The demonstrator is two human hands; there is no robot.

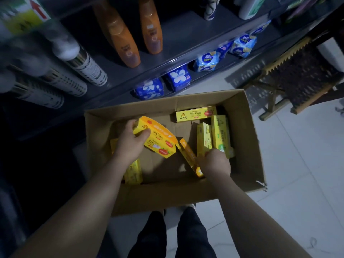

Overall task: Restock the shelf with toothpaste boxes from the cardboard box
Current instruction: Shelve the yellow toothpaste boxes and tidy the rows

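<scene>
Inside the cardboard box [247, 146]: left hand [130, 144] pinches 2 stacked toothpaste boxes [156, 138]; right hand [216, 162] closes on another [203, 140]. Collecting step; next, lift to shelf [186, 34].

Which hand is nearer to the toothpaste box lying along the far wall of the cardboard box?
Right. The right hand is below that box; the left hand, holding other boxes, is farther left.
</scene>
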